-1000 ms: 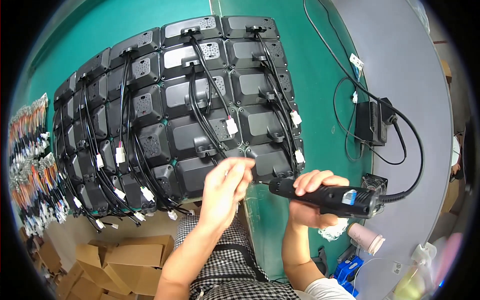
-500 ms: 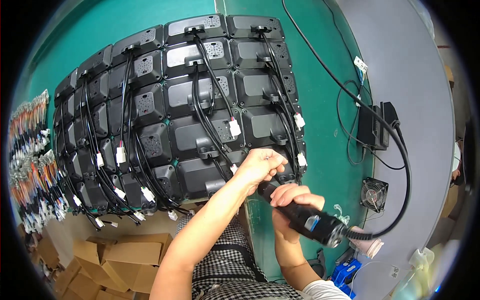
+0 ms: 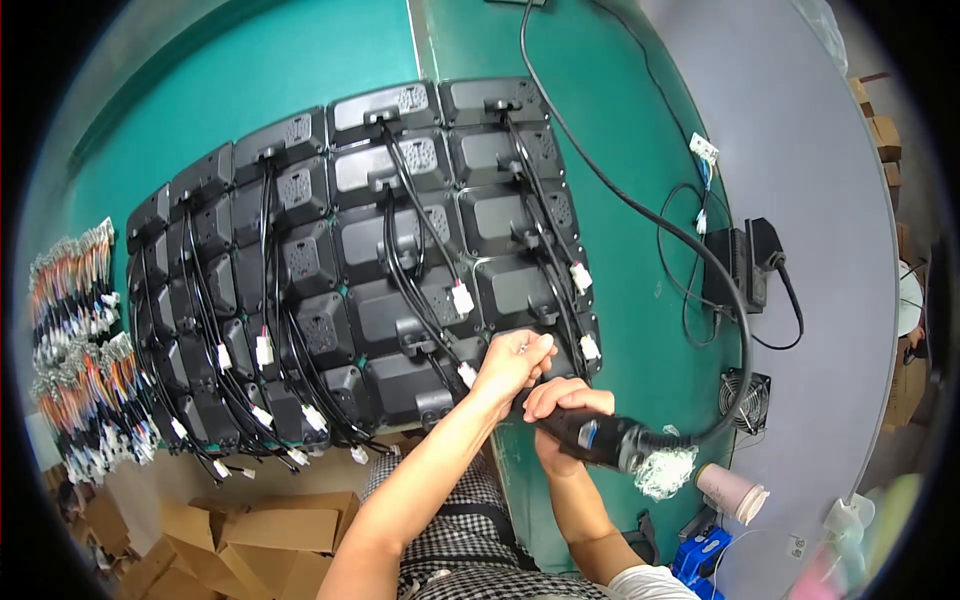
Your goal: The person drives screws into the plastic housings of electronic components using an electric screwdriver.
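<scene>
My right hand is wrapped round a black corded electric screwdriver, held slanting over the near right corner of the rows. Just above its front end, my left hand has thumb and fingers pinched together; a tiny shiny bit shows there, too small to name. Under both hands lie black plastic housings, face down in tight rows and partly covered by my hands. Black cables run from them toward me, ending in white plug connectors.
Bundles of coloured wires lie at the left. To the right are a black power adapter, a small fan, a pink cup and a clump of clear plastic. Open cardboard boxes stand below the bench. The screwdriver's cord arches overhead.
The view has shifted, so the housings and bench sit lower in the picture. The screwdriver has turned slightly toward level. Both hands keep their grips.
</scene>
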`<control>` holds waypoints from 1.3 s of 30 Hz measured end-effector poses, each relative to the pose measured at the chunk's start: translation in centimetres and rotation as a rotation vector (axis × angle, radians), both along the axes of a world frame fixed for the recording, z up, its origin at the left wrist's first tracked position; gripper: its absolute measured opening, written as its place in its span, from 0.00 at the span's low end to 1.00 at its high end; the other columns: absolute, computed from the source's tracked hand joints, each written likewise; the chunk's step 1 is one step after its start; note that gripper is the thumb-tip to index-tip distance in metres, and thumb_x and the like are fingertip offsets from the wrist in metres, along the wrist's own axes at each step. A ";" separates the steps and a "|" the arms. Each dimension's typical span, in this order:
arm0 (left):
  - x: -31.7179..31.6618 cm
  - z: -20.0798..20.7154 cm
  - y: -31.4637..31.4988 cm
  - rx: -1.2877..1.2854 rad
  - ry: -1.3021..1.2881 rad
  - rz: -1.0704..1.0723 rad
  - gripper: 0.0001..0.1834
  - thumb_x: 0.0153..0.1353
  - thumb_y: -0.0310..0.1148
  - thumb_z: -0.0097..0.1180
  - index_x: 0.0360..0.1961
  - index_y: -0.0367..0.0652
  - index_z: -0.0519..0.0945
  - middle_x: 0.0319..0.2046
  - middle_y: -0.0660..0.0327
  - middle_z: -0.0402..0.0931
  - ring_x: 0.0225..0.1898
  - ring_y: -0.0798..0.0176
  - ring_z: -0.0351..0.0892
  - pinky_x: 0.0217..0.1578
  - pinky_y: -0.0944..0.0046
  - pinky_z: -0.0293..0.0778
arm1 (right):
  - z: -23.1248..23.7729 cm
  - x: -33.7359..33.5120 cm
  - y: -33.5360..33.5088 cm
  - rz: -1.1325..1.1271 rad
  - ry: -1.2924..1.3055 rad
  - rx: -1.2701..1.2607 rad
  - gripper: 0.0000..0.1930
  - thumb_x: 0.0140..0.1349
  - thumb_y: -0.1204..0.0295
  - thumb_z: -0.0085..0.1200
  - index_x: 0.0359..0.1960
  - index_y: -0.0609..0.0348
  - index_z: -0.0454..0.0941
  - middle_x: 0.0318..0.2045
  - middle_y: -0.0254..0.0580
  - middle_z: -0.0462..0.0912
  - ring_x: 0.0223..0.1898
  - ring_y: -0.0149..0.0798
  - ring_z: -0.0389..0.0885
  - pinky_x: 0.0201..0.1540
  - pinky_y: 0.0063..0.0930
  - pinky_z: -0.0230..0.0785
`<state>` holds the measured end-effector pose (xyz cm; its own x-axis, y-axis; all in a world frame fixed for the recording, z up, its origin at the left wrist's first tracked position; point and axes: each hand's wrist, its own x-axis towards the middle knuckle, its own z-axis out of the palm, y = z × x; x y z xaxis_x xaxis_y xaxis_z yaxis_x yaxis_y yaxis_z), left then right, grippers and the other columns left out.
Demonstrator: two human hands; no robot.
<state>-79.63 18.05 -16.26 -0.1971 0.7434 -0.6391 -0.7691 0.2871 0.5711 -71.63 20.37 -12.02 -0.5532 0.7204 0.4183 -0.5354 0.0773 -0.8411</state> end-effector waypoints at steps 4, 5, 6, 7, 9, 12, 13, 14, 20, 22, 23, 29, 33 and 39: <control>-1.4 3.1 -0.5 0.080 -0.077 0.192 0.09 0.56 0.33 0.53 0.32 0.36 0.73 0.21 0.67 0.68 0.19 0.79 0.60 0.17 0.80 0.55 | 3.7 -0.3 3.4 -0.053 0.089 -0.158 0.29 0.47 0.46 0.54 0.34 0.60 0.60 0.22 0.43 0.69 0.18 0.37 0.69 0.21 0.27 0.66; -1.9 4.0 -1.0 0.100 -0.112 0.222 0.09 0.55 0.31 0.53 0.33 0.35 0.73 0.22 0.65 0.69 0.19 0.79 0.60 0.16 0.80 0.54 | 5.2 -0.6 4.3 -0.117 0.110 -0.139 0.33 0.42 0.41 0.54 0.34 0.60 0.60 0.21 0.41 0.69 0.17 0.35 0.69 0.20 0.26 0.66; -2.4 4.2 -1.6 0.159 -0.152 0.259 0.09 0.55 0.29 0.53 0.33 0.34 0.73 0.23 0.63 0.71 0.18 0.79 0.60 0.16 0.80 0.54 | 6.3 -1.0 5.4 -0.151 0.129 -0.126 0.36 0.39 0.38 0.54 0.33 0.60 0.60 0.21 0.40 0.69 0.17 0.34 0.69 0.20 0.25 0.66; -2.8 5.0 -2.2 0.180 -0.151 0.281 0.08 0.55 0.29 0.53 0.33 0.34 0.73 0.24 0.62 0.72 0.18 0.79 0.60 0.16 0.80 0.54 | 7.3 -1.5 6.2 -0.160 0.180 -0.135 0.37 0.39 0.37 0.54 0.34 0.60 0.60 0.21 0.40 0.69 0.17 0.33 0.69 0.20 0.24 0.66; -3.3 5.4 -2.9 0.207 -0.157 0.331 0.08 0.55 0.29 0.53 0.33 0.34 0.73 0.24 0.60 0.73 0.17 0.78 0.59 0.15 0.80 0.53 | 8.6 -2.7 7.4 -0.175 0.266 -0.173 0.38 0.39 0.37 0.53 0.35 0.60 0.60 0.21 0.39 0.68 0.16 0.32 0.68 0.20 0.23 0.66; -3.9 5.3 -3.4 0.236 -0.227 0.349 0.09 0.55 0.29 0.53 0.32 0.32 0.74 0.23 0.60 0.73 0.16 0.79 0.59 0.15 0.80 0.53 | 9.0 -4.6 7.8 -0.161 0.324 -0.227 0.37 0.41 0.36 0.51 0.36 0.61 0.61 0.21 0.39 0.68 0.15 0.31 0.67 0.18 0.23 0.65; -4.0 5.1 -3.4 0.272 -0.272 0.363 0.09 0.56 0.29 0.52 0.31 0.32 0.74 0.22 0.60 0.73 0.16 0.78 0.59 0.15 0.80 0.53 | 9.1 -5.1 7.8 -0.124 0.327 -0.234 0.36 0.44 0.38 0.51 0.37 0.62 0.63 0.21 0.39 0.68 0.16 0.31 0.67 0.19 0.23 0.64; -4.2 5.1 -3.4 0.271 -0.275 0.362 0.09 0.56 0.29 0.52 0.31 0.32 0.74 0.22 0.60 0.73 0.16 0.78 0.59 0.15 0.80 0.53 | 9.1 -5.4 7.7 -0.087 0.330 -0.241 0.35 0.46 0.40 0.50 0.38 0.64 0.65 0.22 0.39 0.68 0.17 0.31 0.66 0.20 0.23 0.63; -5.6 4.9 -3.8 0.232 -0.216 0.348 0.11 0.56 0.34 0.52 0.27 0.34 0.74 0.18 0.62 0.71 0.15 0.78 0.60 0.14 0.80 0.55 | 8.4 -7.2 7.2 -0.070 0.301 -0.271 0.35 0.47 0.40 0.49 0.39 0.63 0.65 0.22 0.38 0.68 0.18 0.30 0.66 0.21 0.22 0.62; -6.2 4.9 -4.1 0.215 -0.179 0.308 0.12 0.56 0.35 0.53 0.26 0.35 0.74 0.17 0.62 0.71 0.14 0.78 0.60 0.15 0.80 0.56 | 8.3 -7.7 7.1 -0.068 0.301 -0.289 0.35 0.47 0.40 0.49 0.40 0.63 0.65 0.23 0.38 0.68 0.19 0.30 0.66 0.22 0.22 0.62; -6.5 5.1 -4.1 0.184 -0.176 0.303 0.12 0.56 0.35 0.53 0.26 0.35 0.74 0.17 0.62 0.71 0.14 0.79 0.60 0.15 0.80 0.56 | 8.3 -7.8 7.1 -0.060 0.295 -0.284 0.35 0.48 0.40 0.48 0.40 0.63 0.65 0.24 0.37 0.68 0.19 0.30 0.67 0.23 0.22 0.61; -7.8 5.3 -4.1 0.188 -0.154 0.316 0.13 0.56 0.36 0.53 0.25 0.35 0.74 0.17 0.63 0.71 0.14 0.79 0.60 0.15 0.80 0.56 | 8.3 -9.0 6.7 -0.080 0.271 -0.274 0.35 0.47 0.39 0.48 0.40 0.63 0.66 0.24 0.37 0.68 0.19 0.30 0.67 0.23 0.22 0.61; -8.6 5.2 -4.5 0.165 -0.169 0.253 0.14 0.57 0.37 0.52 0.25 0.35 0.74 0.17 0.63 0.70 0.14 0.79 0.59 0.15 0.80 0.56 | 8.1 -9.7 6.5 -0.088 0.270 -0.256 0.35 0.47 0.39 0.48 0.40 0.63 0.66 0.23 0.37 0.68 0.19 0.30 0.67 0.22 0.22 0.62; -8.0 5.9 -5.3 0.051 -0.321 0.276 0.21 0.62 0.44 0.41 0.27 0.33 0.73 0.18 0.62 0.68 0.15 0.78 0.59 0.14 0.80 0.54 | 6.7 -11.0 6.9 -0.242 0.172 -0.087 0.38 0.40 0.35 0.50 0.35 0.61 0.61 0.22 0.40 0.69 0.16 0.33 0.68 0.20 0.25 0.65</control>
